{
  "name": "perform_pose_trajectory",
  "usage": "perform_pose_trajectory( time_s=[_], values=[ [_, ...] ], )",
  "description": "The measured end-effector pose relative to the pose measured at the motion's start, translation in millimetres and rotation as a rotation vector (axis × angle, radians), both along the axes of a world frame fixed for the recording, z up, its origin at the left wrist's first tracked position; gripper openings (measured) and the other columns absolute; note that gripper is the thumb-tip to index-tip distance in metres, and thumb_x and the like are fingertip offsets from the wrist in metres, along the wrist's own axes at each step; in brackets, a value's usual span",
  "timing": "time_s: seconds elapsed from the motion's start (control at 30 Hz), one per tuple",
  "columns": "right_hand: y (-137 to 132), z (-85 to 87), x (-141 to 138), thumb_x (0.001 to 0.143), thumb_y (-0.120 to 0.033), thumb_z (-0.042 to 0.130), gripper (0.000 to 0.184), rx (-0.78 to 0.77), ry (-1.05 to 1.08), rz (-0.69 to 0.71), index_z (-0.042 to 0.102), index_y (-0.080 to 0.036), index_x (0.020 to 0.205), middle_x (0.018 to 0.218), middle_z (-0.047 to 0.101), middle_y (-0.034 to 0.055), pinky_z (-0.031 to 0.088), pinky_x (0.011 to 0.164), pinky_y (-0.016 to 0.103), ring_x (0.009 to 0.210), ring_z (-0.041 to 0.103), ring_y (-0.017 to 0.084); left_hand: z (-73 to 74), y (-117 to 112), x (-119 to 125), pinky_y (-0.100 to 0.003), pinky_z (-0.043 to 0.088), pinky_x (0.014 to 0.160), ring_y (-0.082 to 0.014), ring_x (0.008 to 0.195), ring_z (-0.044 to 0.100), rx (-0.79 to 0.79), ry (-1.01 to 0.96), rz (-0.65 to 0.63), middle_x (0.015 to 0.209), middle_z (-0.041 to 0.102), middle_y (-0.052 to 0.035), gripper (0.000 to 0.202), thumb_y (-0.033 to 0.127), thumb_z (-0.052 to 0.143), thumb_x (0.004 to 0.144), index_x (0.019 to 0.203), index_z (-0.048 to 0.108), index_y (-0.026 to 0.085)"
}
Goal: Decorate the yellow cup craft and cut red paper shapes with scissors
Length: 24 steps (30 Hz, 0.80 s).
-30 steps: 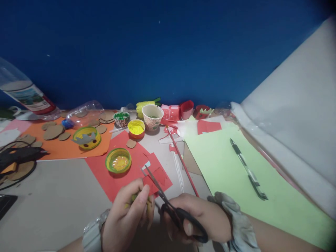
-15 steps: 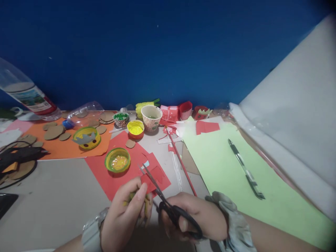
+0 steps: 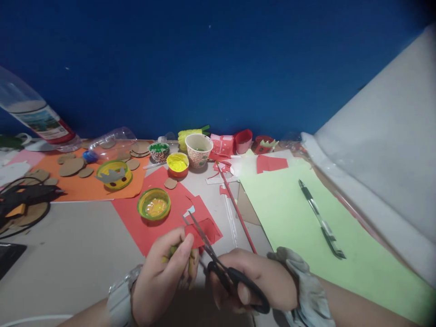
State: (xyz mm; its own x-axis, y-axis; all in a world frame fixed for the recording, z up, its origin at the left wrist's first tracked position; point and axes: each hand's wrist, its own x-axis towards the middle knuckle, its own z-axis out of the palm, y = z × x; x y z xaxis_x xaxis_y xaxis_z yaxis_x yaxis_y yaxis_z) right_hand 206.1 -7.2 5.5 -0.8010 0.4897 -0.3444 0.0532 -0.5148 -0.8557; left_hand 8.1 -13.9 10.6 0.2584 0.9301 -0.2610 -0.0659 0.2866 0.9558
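My left hand (image 3: 166, 274) pinches a small piece of red paper (image 3: 193, 236) between thumb and forefinger. Yellowish smears mark its curled fingers. Black-handled scissors (image 3: 208, 247) sit in my right hand (image 3: 254, 281), thumb and fingers through the loops. Their blades are parted and lie across the piece of red paper, pointing away from me. Beneath lies a larger red sheet (image 3: 131, 222), bearing a round green-and-yellow dish (image 3: 154, 204) with a shiny yellow inside. Whether the blades touch the paper I cannot tell.
A paintbrush (image 3: 236, 206) lies right of the red sheet. Beyond stand a paper cup (image 3: 198, 152) and a yellow paint pot (image 3: 177, 164). A pen (image 3: 322, 218) rests on green paper (image 3: 279, 204). Leftward are a bottle (image 3: 44, 118), cardboard discs (image 3: 71, 166) and a black corded tool (image 3: 29, 197).
The scissors' blades have spread a little wider, and the right handle loop has swung outward. My left hand keeps its pinch on the piece of red paper. The whole view has shifted slightly.
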Motion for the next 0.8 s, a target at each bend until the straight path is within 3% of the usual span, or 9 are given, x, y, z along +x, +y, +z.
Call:
perform_pose_trajectory(
  time_s=[0.27, 0.8],
  values=[
    [-0.4, 1.5, 0.0, 0.064, -0.078, 0.066, 0.071, 0.060, -0.021, 0.006, 0.063, -0.008, 0.078, 0.059, 0.052, -0.0007, 0.037, 0.044, 0.017, 0.048, 0.046, 0.007, -0.4, -0.7, -1.1, -0.018, 0.034, 0.041, -0.0069, 0.041, 0.043, 0.050, 0.057, -0.031, 0.048, 0.049, 0.0035, 0.052, 0.060, 0.047, 0.090, 0.059, 0.047, 0.018],
    [-2.6, 1.8, -3.3, 0.061, -0.075, 0.071, 0.068, -0.022, -0.030, -0.052, 0.062, -0.009, 0.076, 0.054, 0.051, -0.0024, 0.032, 0.039, 0.017, 0.043, 0.042, 0.006, -1.5, -0.7, -0.5, -0.019, 0.030, 0.041, -0.0063, 0.039, 0.037, 0.101, -0.009, -0.042, 0.044, 0.045, 0.0054, 0.050, 0.057, 0.046, 0.092, 0.059, 0.043, 0.019]
  ],
)
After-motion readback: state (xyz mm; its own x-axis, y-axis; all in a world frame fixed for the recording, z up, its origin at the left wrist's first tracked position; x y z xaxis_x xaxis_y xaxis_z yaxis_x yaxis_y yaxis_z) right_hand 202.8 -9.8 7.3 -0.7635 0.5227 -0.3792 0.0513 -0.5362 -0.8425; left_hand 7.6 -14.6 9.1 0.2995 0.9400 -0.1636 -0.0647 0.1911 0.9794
